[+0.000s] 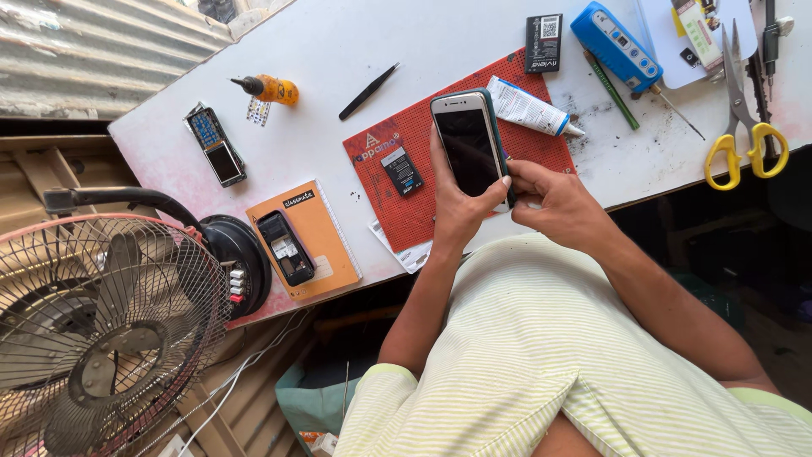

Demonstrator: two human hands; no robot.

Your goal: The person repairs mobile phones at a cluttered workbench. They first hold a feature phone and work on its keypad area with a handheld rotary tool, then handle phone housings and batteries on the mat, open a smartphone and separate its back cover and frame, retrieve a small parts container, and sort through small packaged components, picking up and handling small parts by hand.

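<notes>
The smartphone [470, 145] is held above the near edge of the white table [338, 51], its dark screen up and its long axis pointing away from the person. The left hand [457, 207] wraps it from below, fingers closed around the body. The right hand [554, 199] pinches its right edge with curled fingers. Under it lies a red mat [406, 211]; farther off lie a glue tube [529, 108] and yellow-handled scissors [748, 140].

On the white worktop [338, 51] lie a red mat [406, 203] with a small battery [402, 171] and a glue tube [531, 107], black tweezers [369, 90], yellow scissors [744, 135], a blue tester [616, 45] and an orange notebook [326, 224] bearing an opened phone [286, 247]. A fan [101, 330] stands beside the worktop.
</notes>
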